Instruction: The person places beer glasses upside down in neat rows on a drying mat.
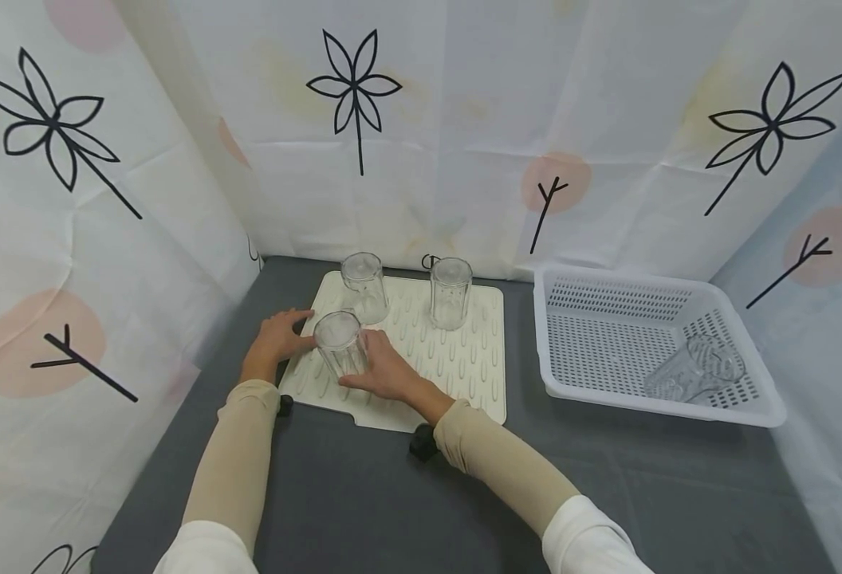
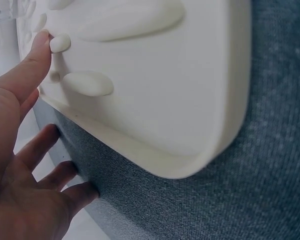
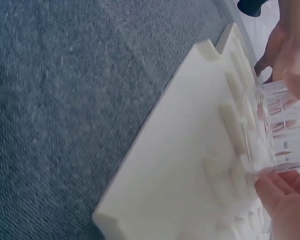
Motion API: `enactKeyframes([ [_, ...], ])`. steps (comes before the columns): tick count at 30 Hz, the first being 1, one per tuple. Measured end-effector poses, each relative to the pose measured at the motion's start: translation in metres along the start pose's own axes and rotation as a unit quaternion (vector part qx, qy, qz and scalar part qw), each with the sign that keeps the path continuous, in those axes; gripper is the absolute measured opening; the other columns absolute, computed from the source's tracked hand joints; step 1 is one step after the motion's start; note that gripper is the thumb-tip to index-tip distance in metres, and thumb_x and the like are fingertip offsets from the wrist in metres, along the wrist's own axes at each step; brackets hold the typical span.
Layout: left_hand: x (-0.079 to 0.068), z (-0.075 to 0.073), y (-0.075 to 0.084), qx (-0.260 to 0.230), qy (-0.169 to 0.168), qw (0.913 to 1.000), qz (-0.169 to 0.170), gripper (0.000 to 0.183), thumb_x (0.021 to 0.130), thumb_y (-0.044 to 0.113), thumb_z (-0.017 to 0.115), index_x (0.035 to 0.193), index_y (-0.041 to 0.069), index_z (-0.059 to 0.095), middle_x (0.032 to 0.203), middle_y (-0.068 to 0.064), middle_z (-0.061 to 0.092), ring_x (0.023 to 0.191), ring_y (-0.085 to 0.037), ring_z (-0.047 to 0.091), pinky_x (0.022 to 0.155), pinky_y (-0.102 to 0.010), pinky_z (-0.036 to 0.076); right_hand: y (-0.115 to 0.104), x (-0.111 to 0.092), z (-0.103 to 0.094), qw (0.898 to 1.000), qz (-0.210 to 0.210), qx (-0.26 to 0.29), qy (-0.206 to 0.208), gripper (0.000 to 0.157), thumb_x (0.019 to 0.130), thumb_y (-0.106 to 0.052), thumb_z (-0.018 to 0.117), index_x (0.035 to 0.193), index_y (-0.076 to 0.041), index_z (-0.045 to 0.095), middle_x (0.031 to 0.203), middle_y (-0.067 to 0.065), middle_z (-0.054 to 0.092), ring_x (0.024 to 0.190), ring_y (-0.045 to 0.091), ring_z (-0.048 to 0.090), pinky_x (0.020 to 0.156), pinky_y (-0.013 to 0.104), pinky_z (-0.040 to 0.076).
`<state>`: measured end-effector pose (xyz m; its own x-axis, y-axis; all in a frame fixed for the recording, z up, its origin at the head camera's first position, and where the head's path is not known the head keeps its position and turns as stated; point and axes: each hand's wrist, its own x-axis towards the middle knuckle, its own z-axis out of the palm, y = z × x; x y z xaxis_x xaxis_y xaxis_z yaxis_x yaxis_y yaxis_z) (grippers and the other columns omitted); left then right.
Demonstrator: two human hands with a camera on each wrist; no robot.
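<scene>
On the left part of a cream ridged drying mat (image 1: 421, 399), my right hand (image 1: 388, 371) holds a clear glass cup (image 1: 340, 344) by its side, with thumb and fingers around it. In the right wrist view, the cup's lower rim (image 3: 262, 130) is right at the mat's ridges. My left hand (image 1: 281, 341) is at the mat's left edge, its fingers spread and its thumb pointing toward the cup. Seen from the left wrist, the thumb (image 2: 32, 65) lies over the mat's raised edge and the palm holds nothing. Behind are two more glass cups, one at left (image 1: 365, 288) and one at right (image 1: 451, 293).
A white perforated plastic basket (image 1: 544, 335) stands to the right on the dark grey tabletop (image 1: 363, 502). Inside it a glass cup (image 1: 694, 368) lies on its side. A patterned white curtain (image 1: 464, 104) hangs behind and along both sides of the table.
</scene>
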<state>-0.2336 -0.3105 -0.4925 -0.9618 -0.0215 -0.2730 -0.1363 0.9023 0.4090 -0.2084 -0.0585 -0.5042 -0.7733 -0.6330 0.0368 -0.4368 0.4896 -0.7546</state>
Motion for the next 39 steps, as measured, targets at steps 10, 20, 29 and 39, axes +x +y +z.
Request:
enactKeyframes([
  [10, 0.004, 0.001, -0.001, 0.016, 0.003, 0.9998, 0.009, 0.069, 0.097, 0.034, 0.062, 0.157, 0.009, 0.038, 0.164, -0.035, 0.020, 0.150, -0.060, 0.014, 0.123, -0.072, 0.011, -0.012, -0.006, -0.002, 1.000, 0.024, -0.005, -0.008, 0.089, 0.090, -0.038, 0.078, 0.156, -0.007, 0.028, 0.137, 0.011, 0.045, 0.110, 0.015, 0.046, 0.092, 0.027, 0.048],
  [20, 0.003, 0.001, -0.001, 0.017, 0.004, 0.9998, 0.013, 0.069, 0.097, 0.033, 0.062, 0.157, 0.007, 0.038, 0.163, -0.036, 0.020, 0.150, -0.061, 0.014, 0.122, -0.073, 0.012, -0.015, -0.006, -0.004, 1.000, 0.027, 0.002, -0.009, 0.088, 0.090, -0.037, 0.079, 0.156, -0.006, 0.029, 0.142, 0.012, 0.045, 0.117, 0.017, 0.048, 0.097, 0.030, 0.048],
  [29, 0.004, 0.002, -0.001, 0.017, 0.003, 0.9998, 0.012, 0.069, 0.097, 0.030, 0.063, 0.157, 0.008, 0.038, 0.164, -0.036, 0.020, 0.151, -0.059, 0.015, 0.123, -0.072, 0.011, -0.018, -0.006, -0.007, 0.999, 0.033, -0.020, -0.013, 0.094, 0.090, -0.041, 0.078, 0.158, -0.005, 0.024, 0.142, 0.014, 0.044, 0.116, 0.018, 0.050, 0.097, 0.030, 0.050],
  [39, 0.007, 0.003, -0.004, 0.019, 0.005, 0.9997, 0.014, 0.069, 0.097, 0.034, 0.062, 0.157, 0.008, 0.038, 0.163, -0.036, 0.021, 0.150, -0.059, 0.016, 0.123, -0.072, 0.012, -0.026, -0.013, -0.029, 0.996, 0.033, -0.082, -0.006, 0.097, 0.092, -0.046, 0.075, 0.161, -0.007, 0.019, 0.152, 0.021, 0.037, 0.132, 0.030, 0.051, 0.108, 0.041, 0.051],
])
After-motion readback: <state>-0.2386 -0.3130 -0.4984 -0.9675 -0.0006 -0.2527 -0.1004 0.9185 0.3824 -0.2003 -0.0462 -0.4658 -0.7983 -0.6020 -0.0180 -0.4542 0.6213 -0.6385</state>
